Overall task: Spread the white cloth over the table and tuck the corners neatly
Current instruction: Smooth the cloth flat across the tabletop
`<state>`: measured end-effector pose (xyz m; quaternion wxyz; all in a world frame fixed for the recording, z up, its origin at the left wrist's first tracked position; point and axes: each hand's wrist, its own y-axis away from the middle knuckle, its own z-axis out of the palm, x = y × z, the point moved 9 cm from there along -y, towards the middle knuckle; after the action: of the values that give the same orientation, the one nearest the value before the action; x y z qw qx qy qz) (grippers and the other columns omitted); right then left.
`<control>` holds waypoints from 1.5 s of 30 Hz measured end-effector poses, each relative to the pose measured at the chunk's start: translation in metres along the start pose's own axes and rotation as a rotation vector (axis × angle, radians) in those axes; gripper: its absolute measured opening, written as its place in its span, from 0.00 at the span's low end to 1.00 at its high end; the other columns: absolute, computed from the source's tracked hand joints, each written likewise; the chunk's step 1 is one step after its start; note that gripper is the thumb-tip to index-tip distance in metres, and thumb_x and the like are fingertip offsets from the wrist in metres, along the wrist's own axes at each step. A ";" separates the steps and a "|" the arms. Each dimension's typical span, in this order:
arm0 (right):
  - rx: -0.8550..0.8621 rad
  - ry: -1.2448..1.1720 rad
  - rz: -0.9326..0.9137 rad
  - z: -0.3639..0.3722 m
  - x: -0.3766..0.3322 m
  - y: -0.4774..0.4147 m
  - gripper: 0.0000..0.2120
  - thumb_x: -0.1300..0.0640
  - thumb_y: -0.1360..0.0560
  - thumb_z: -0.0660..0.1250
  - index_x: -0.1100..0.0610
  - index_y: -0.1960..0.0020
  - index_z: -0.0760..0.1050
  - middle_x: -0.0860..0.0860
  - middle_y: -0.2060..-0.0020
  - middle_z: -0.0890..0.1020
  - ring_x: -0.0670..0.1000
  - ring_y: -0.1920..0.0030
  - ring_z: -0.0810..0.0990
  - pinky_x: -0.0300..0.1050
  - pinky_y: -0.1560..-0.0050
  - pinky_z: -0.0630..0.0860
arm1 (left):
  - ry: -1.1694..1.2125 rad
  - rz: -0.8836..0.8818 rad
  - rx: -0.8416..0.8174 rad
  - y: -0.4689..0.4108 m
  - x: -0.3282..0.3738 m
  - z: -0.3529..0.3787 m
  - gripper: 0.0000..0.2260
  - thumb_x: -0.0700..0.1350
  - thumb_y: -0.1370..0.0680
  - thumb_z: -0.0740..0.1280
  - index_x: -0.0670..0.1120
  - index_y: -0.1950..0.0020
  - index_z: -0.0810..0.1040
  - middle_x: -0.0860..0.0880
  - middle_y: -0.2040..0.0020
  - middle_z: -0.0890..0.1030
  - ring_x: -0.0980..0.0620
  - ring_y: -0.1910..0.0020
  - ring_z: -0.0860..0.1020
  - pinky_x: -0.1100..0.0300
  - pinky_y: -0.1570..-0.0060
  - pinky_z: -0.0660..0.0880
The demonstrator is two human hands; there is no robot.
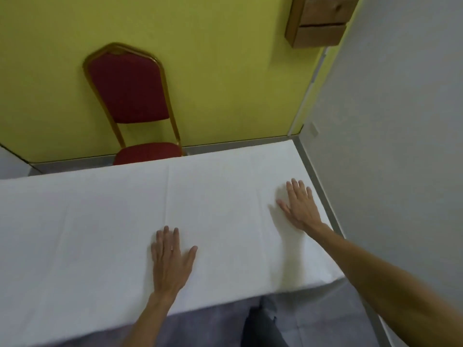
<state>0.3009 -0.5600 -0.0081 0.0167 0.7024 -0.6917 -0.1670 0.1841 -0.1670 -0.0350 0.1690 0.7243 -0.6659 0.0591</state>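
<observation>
White cloth (105,221): spread over bench, faint creases. Left hand (169,259) and right hand (299,206) flat on it, fingers apart, holding nothing. Red chair (130,101) beyond cloth. Spreading apparently done; corner tucking remains.

the cloth (100,221) lies over the whole tabletop, reaching its far edge, its near edge and its right edge. the left hand (169,259) lies flat on the cloth near the near edge, about midway along what shows of the tabletop. the right hand (299,205) lies flat on the cloth close to the right edge, farther from the person than the left hand. a chair (132,103) stands behind the far edge, left of the middle, before the far wall. a drawer unit (319,21) sits on that wall above the tabletop's far right corner. a side wall (400,121) runs just beside the right edge.
</observation>
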 end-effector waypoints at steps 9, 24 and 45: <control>0.009 0.062 -0.170 -0.002 0.020 -0.133 0.40 0.32 0.18 0.41 0.59 0.18 0.39 0.58 0.19 0.41 0.58 0.19 0.38 0.55 0.20 0.37 | -0.110 -0.421 0.138 0.049 -0.059 0.007 0.43 0.71 0.23 0.43 0.37 0.23 0.61 0.34 0.23 0.60 0.34 0.24 0.57 0.32 0.29 0.57; 0.097 0.126 -0.259 -0.006 0.008 -0.209 0.42 0.30 0.20 0.43 0.60 0.19 0.51 0.62 0.20 0.54 0.62 0.20 0.51 0.61 0.21 0.48 | -0.060 -0.490 0.192 0.033 -0.057 0.018 0.39 0.68 0.22 0.48 0.42 0.19 0.50 0.41 0.19 0.50 0.41 0.20 0.47 0.39 0.24 0.45; -0.041 0.124 -0.368 0.074 -0.023 0.026 0.42 0.29 0.20 0.42 0.57 0.18 0.38 0.56 0.19 0.39 0.57 0.19 0.37 0.64 0.21 0.43 | -0.044 -0.392 0.126 0.069 0.028 0.047 0.37 0.65 0.19 0.50 0.42 0.19 0.50 0.42 0.19 0.47 0.42 0.20 0.44 0.39 0.24 0.46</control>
<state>0.2568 -0.5237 -0.0663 0.0428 0.8255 -0.5457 -0.1378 0.1124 -0.2129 -0.0586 0.1168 0.8503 -0.5106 0.0507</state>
